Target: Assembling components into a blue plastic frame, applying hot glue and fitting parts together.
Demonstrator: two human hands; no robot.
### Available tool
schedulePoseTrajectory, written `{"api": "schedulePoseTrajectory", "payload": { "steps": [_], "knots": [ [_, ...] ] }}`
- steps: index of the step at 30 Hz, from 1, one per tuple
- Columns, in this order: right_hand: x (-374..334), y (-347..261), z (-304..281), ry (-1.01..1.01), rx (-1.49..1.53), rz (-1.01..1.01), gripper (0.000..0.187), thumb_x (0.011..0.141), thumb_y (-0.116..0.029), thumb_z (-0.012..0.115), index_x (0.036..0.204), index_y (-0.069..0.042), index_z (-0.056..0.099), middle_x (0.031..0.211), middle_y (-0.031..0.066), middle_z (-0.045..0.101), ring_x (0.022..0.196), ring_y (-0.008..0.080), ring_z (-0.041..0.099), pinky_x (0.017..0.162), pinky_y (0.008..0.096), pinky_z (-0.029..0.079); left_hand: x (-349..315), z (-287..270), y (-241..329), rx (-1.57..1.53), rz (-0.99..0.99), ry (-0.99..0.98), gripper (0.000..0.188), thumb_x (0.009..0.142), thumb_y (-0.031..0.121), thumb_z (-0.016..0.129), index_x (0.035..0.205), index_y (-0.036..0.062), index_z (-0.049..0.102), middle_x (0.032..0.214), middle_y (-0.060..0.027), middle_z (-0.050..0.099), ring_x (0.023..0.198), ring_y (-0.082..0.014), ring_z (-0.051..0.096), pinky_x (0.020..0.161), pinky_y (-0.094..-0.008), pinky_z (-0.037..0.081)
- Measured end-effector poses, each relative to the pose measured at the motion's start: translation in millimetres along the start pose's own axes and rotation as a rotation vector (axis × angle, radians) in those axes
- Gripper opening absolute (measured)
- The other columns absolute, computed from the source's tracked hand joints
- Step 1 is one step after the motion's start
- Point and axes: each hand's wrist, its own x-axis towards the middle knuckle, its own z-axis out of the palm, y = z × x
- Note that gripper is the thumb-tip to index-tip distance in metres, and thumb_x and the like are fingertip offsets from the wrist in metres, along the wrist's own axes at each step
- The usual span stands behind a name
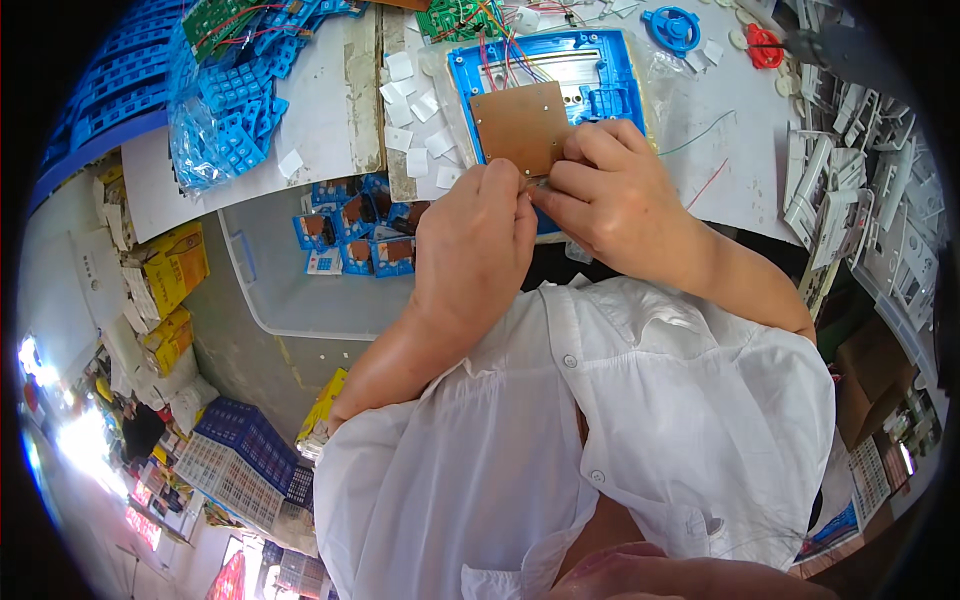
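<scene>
A blue plastic housing (602, 58) lies in front of me on the worktable, with coloured wires (507, 55) running over it. On top of it rests a square brown circuit board (518, 128). At the board's near edge my left hand (478, 235) and my right hand (618, 205) meet, fingertips pinched together. Between them is something small that the fingers mostly hide; I cannot make out its kind. The right hand's knuckles are beside the board's right corner.
Bagged blue keypad parts (232, 120) and green circuit boards (215, 22) sit at the left. White tabs (418, 162) are scattered beside the housing. Below the table edge, a clear bin (300, 300) holds blue assemblies (360, 235). White plastic parts (835, 175) and a dark tool (835, 58) are at right.
</scene>
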Motion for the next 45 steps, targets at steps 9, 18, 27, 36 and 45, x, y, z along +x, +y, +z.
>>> {"api": "schedulePoseTrajectory", "payload": {
  "steps": [9,18,27,36,45],
  "knots": [
    [-13,-7,-8,-0.112,0.002,0.099,0.029,0.068,-0.014,0.073,0.096,-0.006,0.075,0.096,0.0026,0.064,0.104,0.0254,0.055,0.090,0.0406,0.045,2,-10,-3,-0.169,-0.058,-0.067,0.021,0.090,-0.001,0.070,0.111,0.0006,0.066,0.084,-0.0114,0.067,0.068,-0.0200,0.064,0.061,-0.0306,0.050],
    [-10,-19,-16,-0.211,-0.051,0.141,0.049,0.070,-0.020,0.076,0.114,0.001,0.072,0.101,0.0066,0.062,0.106,0.0269,0.055,0.095,0.0432,0.044,-5,-10,-11,-0.331,-0.076,-0.073,0.022,0.092,-0.002,0.068,0.114,0.0008,0.066,0.086,-0.0069,0.067,0.071,-0.0123,0.062,0.062,-0.0255,0.049],
    [-10,-37,-19,-0.295,-0.083,0.207,0.058,0.072,-0.021,0.077,0.124,0.002,0.067,0.108,0.0076,0.059,0.112,0.0258,0.053,0.099,0.0443,0.040,-12,-13,-11,-0.320,-0.113,0.019,0.026,0.086,-0.006,0.069,0.110,0.0033,0.068,0.088,-0.0052,0.062,0.067,-0.0090,0.053,0.058,-0.0237,0.042],
    [-15,-33,-18,-0.309,-0.064,0.207,0.062,0.072,-0.021,0.079,0.130,-0.002,0.065,0.110,0.0063,0.059,0.113,0.0250,0.053,0.102,0.0436,0.039,-20,-17,-17,0.113,0.176,0.040,0.020,0.074,0.013,0.081,0.088,0.0081,0.066,0.090,-0.0063,0.058,0.080,-0.0270,0.058,0.068,-0.0427,0.040],
    [-19,-27,-17,-0.268,-0.030,0.197,0.062,0.069,-0.017,0.079,0.129,-0.004,0.066,0.109,0.0055,0.060,0.109,0.0238,0.055,0.101,0.0413,0.041,-21,-9,-6,0.086,-0.025,0.043,0.025,0.078,0.006,0.075,0.101,0.0062,0.064,0.101,-0.0105,0.057,0.090,-0.0296,0.058,0.076,-0.0410,0.043]
  ]
}}
